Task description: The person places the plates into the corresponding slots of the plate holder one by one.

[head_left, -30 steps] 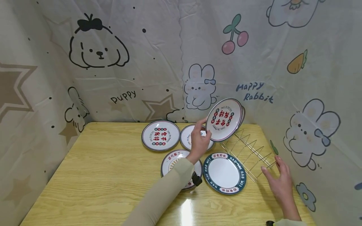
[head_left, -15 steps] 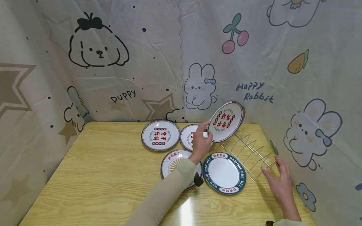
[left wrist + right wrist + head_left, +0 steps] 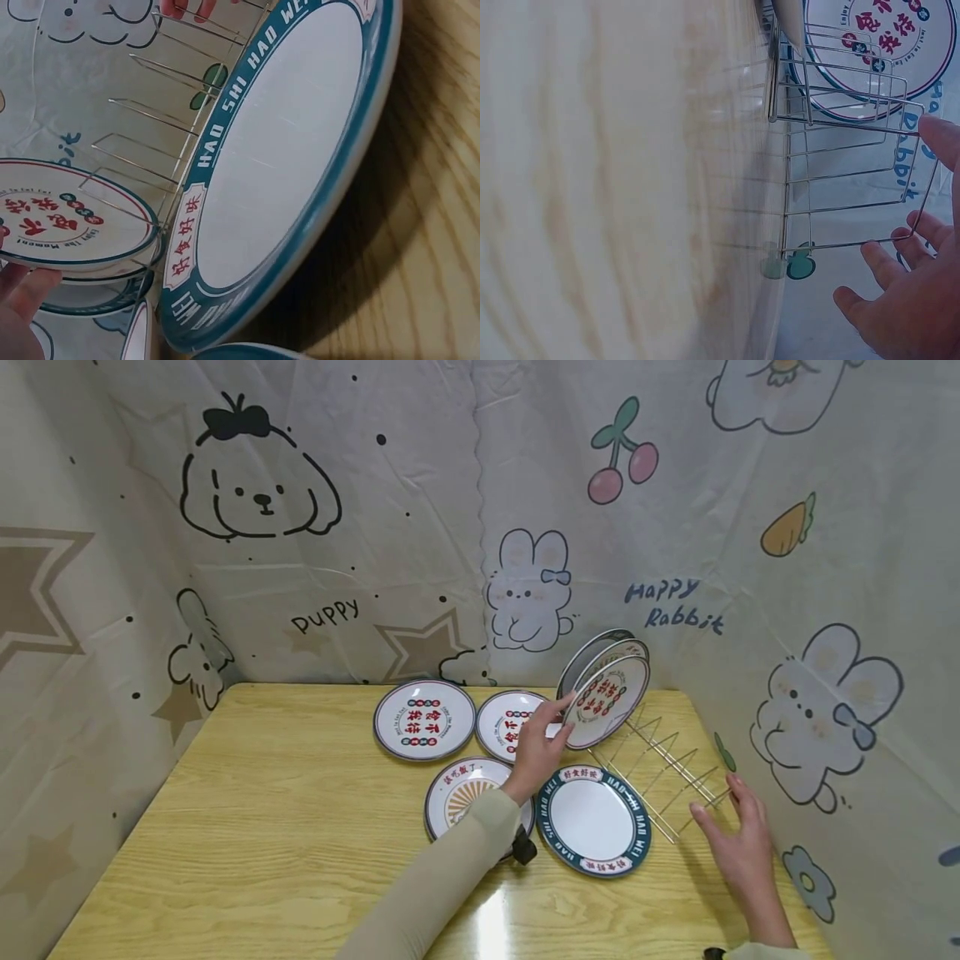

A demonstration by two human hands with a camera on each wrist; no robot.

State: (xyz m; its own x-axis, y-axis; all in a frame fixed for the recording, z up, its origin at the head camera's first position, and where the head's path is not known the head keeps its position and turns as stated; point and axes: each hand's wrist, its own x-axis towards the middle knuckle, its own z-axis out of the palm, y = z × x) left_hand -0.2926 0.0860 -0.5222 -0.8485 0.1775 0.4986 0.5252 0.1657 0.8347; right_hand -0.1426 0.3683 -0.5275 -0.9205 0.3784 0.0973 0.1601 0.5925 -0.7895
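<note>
Across the yellow wood-grain bench (image 3: 225, 827) lie flat, round, patterned white plates (image 3: 423, 720); then the left hand (image 3: 536, 743), its grip pinching a round white red-lettered plate (image 3: 611, 702) at the metal wire rack's (image 3: 667, 756) far end. Early release could let it slide. Right hand (image 3: 742, 852), digits apart, touches the near end. At least four plates flat, three leaning; one rack.

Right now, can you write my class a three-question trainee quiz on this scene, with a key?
1. Which hand holds the foremost tilted round white plate with red characters?
2. True or false: the round white plate with a teal rim lies beside the shiny metal wire rack.
3. The right hand touches: A, the rack; B, the teal-rimmed plate; C, nothing.
Key: 1, the left hand; 2, true; 3, A.
</note>
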